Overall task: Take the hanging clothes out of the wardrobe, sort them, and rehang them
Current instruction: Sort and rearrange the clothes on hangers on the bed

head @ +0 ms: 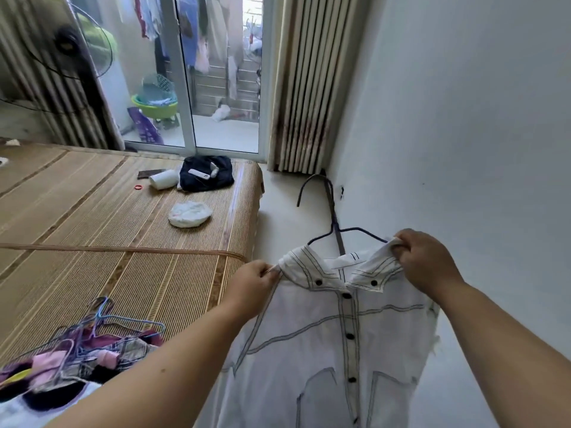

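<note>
Both hands are pinching this white button-up shirt with dark contrast stitching [336,329]: left hand [251,284] on one shoulder, right hand [425,264] on the collar. Dark wire hanger [335,223] pokes up between them.

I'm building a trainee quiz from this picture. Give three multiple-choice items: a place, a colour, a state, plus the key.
1. Where does the pile of hangers lie? A) on the bed B) on the floor C) on the balcony
2. What colour are the buttons of the shirt? A) red B) black C) gold
3. How do the left hand and right hand hold the shirt? A) each grips a shoulder B) only the left holds C) neither touches
1 A: it rests on the bed, lower left. 2 B: black dots down the shirt front. 3 A: each hand pinches one shoulder.
</note>
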Available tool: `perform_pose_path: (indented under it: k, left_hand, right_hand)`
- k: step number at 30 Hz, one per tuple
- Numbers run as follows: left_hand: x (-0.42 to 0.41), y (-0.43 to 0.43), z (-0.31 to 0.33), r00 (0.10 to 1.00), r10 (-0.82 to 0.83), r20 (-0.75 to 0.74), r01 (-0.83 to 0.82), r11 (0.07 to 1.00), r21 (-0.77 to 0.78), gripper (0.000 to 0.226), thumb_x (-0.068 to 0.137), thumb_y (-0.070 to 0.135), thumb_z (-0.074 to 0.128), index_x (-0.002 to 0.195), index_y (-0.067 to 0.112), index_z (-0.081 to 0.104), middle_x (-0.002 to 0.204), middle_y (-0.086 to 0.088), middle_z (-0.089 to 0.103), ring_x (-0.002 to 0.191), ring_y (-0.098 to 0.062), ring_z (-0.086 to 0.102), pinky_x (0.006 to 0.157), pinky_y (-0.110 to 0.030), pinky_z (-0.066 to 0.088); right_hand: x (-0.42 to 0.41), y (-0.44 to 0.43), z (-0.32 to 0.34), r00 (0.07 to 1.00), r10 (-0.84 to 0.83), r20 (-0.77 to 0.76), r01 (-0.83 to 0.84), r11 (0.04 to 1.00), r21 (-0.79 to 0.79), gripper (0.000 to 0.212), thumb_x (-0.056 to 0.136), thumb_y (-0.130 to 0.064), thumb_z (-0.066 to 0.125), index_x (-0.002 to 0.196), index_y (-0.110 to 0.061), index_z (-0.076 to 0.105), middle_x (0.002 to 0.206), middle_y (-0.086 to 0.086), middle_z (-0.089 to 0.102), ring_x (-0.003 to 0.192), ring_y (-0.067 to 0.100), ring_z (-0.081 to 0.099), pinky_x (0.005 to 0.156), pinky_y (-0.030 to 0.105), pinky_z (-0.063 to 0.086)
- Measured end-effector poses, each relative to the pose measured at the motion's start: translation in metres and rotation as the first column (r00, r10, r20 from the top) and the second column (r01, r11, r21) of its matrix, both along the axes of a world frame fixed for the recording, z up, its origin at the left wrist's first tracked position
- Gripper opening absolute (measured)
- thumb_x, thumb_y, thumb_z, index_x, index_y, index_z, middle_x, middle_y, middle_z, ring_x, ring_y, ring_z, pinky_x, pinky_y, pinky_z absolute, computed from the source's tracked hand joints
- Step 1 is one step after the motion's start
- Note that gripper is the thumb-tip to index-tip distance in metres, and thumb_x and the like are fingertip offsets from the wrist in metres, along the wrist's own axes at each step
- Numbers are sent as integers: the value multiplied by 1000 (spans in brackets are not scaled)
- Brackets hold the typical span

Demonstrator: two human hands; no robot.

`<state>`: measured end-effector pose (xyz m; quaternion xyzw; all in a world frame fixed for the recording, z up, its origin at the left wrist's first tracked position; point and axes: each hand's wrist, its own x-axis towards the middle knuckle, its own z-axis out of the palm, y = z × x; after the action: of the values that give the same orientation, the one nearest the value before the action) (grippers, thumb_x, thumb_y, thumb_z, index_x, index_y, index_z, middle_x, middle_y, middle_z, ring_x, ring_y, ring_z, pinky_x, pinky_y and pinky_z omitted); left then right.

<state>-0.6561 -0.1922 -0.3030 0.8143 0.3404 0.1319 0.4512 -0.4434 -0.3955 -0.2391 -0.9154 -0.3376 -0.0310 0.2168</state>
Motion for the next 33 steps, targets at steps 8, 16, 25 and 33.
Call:
perform_pose_path:
  k: [8,16,25,33]
  left_hand:
    - [53,94,-13,988,127,84,-116,986,-117,17,93,36,55,78,32,62,59,11,55,47,2,45,45,-14,33]
    - [114,233,-43,918,396,-28,-397,915,-65,17,94,35,53,80,29,59,64,12,54,57,-1,46,50,-19,33]
    - [97,332,-67,720,669,-185,-683,730,-21,18,95,35,52,77,35,54,73,18,57,73,-7,55,52,-19,32]
    - [19,438,-148,477,836,-270,-871,491,-20,12,95,32,53,84,33,57,79,16,61,76,-8,56,62,-25,40]
  right_hand:
    - [102,155,28,966,258,31,-256,965,-54,14,90,-18,54,78,-25,55,88,9,62,89,30,54,82,42,42]
    - [200,370,-30,870,490,-56,-492,869,-44,9,90,-22,56,87,-22,65,92,8,65,94,33,58,76,34,42]
    - [191,581,-75,672,713,-200,-740,639,-209,12,92,-21,50,93,-19,61,81,2,61,77,24,57,65,27,39]
    - [91,754,-156,479,856,-194,-872,438,-219,10,92,-21,50,83,-20,56,78,-2,53,79,25,54,68,29,39]
